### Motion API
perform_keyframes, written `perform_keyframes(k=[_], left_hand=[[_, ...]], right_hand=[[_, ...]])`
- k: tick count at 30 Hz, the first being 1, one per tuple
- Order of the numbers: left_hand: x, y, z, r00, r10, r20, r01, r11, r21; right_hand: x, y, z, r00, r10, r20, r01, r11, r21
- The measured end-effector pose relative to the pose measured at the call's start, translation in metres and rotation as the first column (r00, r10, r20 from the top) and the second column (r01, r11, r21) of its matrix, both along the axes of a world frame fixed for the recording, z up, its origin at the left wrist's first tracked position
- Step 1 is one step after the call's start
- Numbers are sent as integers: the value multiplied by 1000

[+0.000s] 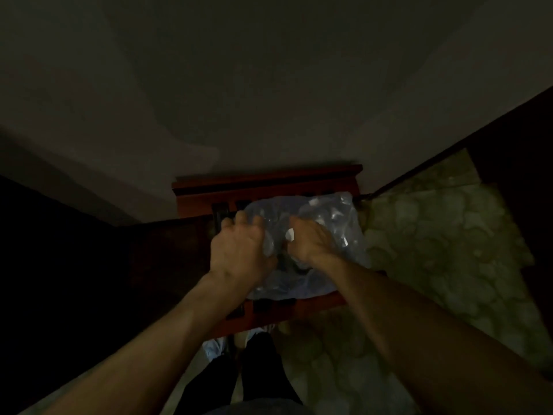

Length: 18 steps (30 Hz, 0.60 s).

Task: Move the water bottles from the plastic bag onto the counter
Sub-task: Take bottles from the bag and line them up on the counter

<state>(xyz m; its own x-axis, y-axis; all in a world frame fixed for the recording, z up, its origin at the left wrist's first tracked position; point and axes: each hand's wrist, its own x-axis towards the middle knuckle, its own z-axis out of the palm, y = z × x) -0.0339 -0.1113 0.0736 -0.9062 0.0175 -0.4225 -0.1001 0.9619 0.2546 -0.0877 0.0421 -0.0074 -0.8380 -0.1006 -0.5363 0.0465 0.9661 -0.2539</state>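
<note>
A translucent bluish plastic bag (329, 223) lies on a reddish wooden chair (263, 184) right below me. Through the film I make out the clear shapes of water bottles (335, 217), packed together and hard to count in the dim light. My left hand (239, 250) grips the bag's left side, fingers curled into the plastic. At the bag's middle my right hand (308, 244) pinches the film, near a small white patch. The bag's mouth between the hands shows as a dark gap.
A pale wall (269, 85) rises behind the chair. To the right lies mottled greenish floor (434, 250), and dark furniture (59, 250) fills the left. My legs and feet (254, 369) stand just in front of the chair. The room is very dim.
</note>
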Motion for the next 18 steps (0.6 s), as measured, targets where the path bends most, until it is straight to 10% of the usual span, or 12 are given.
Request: perform_keyframes(k=[12,18], left_hand=[[-13,-21,88,941,91,-325,-86,996,29],[-16,-75,109,861,504,-69,-467,837,286]], right_hand=[[-13,-26,132,931,-236,-279,192,966,-176],[-16,-34,195,843,-250,-476,149,959,-241]])
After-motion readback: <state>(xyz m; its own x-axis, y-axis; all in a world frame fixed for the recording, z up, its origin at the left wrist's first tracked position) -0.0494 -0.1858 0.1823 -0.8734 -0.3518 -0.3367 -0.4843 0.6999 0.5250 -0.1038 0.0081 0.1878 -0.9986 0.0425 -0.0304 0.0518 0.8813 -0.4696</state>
